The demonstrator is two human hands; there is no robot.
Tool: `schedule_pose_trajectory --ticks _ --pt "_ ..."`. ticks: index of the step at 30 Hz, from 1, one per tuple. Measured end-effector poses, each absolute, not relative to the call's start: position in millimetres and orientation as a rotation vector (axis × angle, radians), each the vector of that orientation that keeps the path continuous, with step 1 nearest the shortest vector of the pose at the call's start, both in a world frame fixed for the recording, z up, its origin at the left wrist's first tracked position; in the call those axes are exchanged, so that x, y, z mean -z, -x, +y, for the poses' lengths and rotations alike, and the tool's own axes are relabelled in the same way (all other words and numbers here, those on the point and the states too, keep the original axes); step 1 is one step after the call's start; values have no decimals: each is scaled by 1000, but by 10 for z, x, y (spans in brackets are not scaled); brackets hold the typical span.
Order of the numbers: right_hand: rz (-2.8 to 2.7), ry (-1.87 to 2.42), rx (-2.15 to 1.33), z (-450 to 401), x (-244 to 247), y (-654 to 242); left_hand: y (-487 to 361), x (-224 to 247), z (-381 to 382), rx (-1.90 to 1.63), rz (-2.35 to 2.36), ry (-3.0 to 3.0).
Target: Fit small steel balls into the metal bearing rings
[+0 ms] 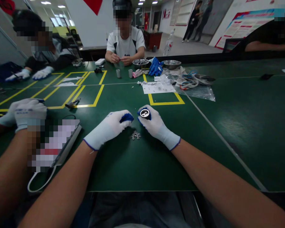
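My right hand, in a white glove with blue fingertips, is wrapped round a small metal cup. The cup's bright round rim faces up, and a few small shiny pieces show inside its dark opening. To its left is my left hand, gloved the same way, with thumb and fingers brought together in a pinch just above the table. Whatever may be between those fingertips is hidden. Below and between both hands, a little heap of small metal nuts lies on the green tabletop.
At left, a phone-like device with a white cable lies beside another person's gloved hands. Farther back are a dark metal part, white paper, a plastic bag, blue gloves and metal bowls. A person sits opposite.
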State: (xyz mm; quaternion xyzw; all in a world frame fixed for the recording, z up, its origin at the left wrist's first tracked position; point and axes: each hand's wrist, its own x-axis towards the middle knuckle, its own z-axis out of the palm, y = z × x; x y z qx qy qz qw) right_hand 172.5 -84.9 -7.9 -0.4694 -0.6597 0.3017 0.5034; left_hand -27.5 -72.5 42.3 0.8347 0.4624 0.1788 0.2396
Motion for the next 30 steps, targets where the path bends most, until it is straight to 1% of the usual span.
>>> schedule_pose_trajectory --ticks 4,10,16,24,30 --pt "-1616 1080 -738 -835 89 -1719 203 -491 -781 -819 1229 -2116" --pt "-1649 1037 -779 -851 97 -1707 147 -492 -859 -986 1107 -1915" --pt "-1672 1043 -822 -921 47 -1644 90 -462 -885 -976 1218 -2091" --pt "-1746 1063 -805 -974 -3 -1622 47 -453 -906 -901 1211 -2107" --pt "-1758 1086 -796 -980 20 -1615 28 -460 -923 -832 1288 -2089"
